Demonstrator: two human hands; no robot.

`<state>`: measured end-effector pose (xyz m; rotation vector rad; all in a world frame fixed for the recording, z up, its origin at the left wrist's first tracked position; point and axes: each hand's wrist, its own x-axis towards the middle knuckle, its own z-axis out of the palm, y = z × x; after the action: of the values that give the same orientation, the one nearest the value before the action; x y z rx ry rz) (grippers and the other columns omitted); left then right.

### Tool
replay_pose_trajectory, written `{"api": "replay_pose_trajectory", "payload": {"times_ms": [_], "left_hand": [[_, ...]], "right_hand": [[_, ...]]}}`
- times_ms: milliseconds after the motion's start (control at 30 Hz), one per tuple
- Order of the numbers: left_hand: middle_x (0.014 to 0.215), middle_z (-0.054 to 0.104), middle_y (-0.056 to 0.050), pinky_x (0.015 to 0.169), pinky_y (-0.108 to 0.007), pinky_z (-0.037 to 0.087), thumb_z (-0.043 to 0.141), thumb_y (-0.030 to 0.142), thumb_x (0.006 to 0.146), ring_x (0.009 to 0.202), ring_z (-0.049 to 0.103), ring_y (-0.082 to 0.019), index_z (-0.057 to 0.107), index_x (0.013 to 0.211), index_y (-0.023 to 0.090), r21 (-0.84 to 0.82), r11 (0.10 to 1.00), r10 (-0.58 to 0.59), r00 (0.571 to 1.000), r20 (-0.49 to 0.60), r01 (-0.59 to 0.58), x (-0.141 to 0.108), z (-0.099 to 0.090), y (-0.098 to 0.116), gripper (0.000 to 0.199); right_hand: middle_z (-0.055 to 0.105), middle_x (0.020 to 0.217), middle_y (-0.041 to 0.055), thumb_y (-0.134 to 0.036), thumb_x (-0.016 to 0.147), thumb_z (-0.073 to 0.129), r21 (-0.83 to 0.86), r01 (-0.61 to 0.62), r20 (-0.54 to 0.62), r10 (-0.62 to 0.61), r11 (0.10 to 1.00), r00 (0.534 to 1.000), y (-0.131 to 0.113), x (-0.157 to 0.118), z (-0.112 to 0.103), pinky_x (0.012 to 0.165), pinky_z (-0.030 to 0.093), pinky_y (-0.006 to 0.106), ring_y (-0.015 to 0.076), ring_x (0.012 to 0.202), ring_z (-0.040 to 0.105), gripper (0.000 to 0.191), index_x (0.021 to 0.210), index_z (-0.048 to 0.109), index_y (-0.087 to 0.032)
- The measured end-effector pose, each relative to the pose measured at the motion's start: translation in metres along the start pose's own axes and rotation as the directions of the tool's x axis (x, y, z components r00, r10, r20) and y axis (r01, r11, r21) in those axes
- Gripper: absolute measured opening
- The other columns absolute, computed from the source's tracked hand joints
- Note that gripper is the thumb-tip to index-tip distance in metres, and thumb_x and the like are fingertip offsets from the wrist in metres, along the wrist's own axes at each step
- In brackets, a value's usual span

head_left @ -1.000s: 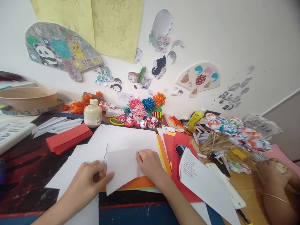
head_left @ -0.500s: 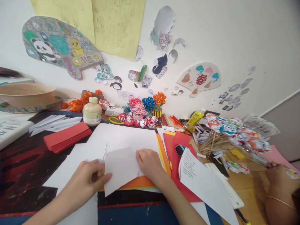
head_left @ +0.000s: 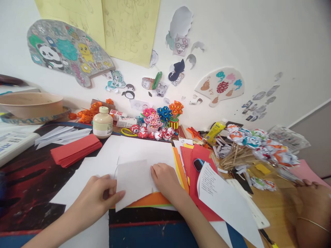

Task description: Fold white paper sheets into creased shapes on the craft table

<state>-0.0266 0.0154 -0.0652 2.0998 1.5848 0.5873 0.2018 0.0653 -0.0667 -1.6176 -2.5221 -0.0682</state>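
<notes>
Gripping the white sheet (head_left: 134, 181), the left hand (head_left: 96, 199) apparently aligned it, right hand (head_left: 167, 182) opposite (closure indeterminate); adjustment required light tension.

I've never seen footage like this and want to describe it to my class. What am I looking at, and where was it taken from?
There is no machine here, only a person's bare hands. All the pictures come from one camera worn on that person's head, looking forward and down.

The left hand pinches a small white sheet near its left edge; the right hand rests at its right side. Around them lie larger white paper, a stack of red strips and a cream bottle. Colourful craft flowers stand by the wall. At the far right is another person's arm.
</notes>
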Motion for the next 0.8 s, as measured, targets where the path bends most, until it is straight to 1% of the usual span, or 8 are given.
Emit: {"api": "replay_pose_trajectory", "payload": {"times_ms": [167,367,500,633,800], "left_hand": [[0.058,0.054,0.002,0.058,-0.024,0.033,0.050,0.047,0.082,0.057,0.049,-0.013,0.049,0.050,0.019,0.009,1.000,-0.004,0.999,0.051,0.004,0.001,0.001,-0.004,0.042],[0.056,0.050,0.002,0.058,-0.024,0.031,0.050,0.045,0.082,0.055,0.047,-0.013,0.043,0.050,0.019,0.022,1.000,0.002,0.999,0.043,-0.003,0.000,0.001,-0.006,0.042],[0.058,0.051,0.002,0.059,-0.025,0.032,0.049,0.048,0.082,0.057,0.047,-0.013,0.044,0.051,0.019,0.030,1.000,-0.001,0.998,0.063,-0.001,0.000,0.000,-0.007,0.043],[0.060,0.053,0.001,0.059,-0.025,0.032,0.048,0.050,0.083,0.058,0.047,-0.013,0.047,0.052,0.019,0.004,1.000,-0.001,0.994,0.107,0.001,0.001,0.000,-0.009,0.044],[0.059,0.051,0.002,0.057,-0.025,0.032,0.051,0.048,0.081,0.056,0.046,-0.013,0.043,0.052,0.019,-0.039,0.999,0.012,0.994,0.107,-0.008,0.002,-0.001,-0.012,0.042]], "right_hand": [[0.065,0.079,0.0032,-0.024,0.097,0.037,-0.007,-0.005,0.002,0.005,1.000,1.000,0.000,0.000,0.001,0.063,0.034,0.027,0.0169,0.074,0.059,0.030,0.078,0.060,-0.018],[0.065,0.078,0.0040,-0.024,0.098,0.036,0.010,-0.004,0.005,0.004,1.000,1.000,0.000,0.000,0.001,0.064,0.034,0.027,0.0164,0.075,0.060,0.032,0.079,0.061,-0.017],[0.065,0.077,0.0037,-0.023,0.097,0.036,0.013,-0.005,0.016,0.005,1.000,1.000,0.000,0.001,0.000,0.063,0.034,0.027,0.0164,0.074,0.060,0.032,0.078,0.061,-0.017],[0.065,0.077,0.0035,-0.023,0.097,0.036,0.004,-0.002,-0.002,0.002,1.000,1.000,0.001,0.000,0.001,0.063,0.034,0.027,0.0161,0.074,0.059,0.031,0.079,0.061,-0.018],[0.065,0.077,0.0033,-0.024,0.098,0.036,-0.008,0.004,-0.007,-0.004,1.000,1.000,0.002,0.000,0.004,0.065,0.035,0.027,0.0163,0.075,0.059,0.031,0.079,0.061,-0.018]]}}
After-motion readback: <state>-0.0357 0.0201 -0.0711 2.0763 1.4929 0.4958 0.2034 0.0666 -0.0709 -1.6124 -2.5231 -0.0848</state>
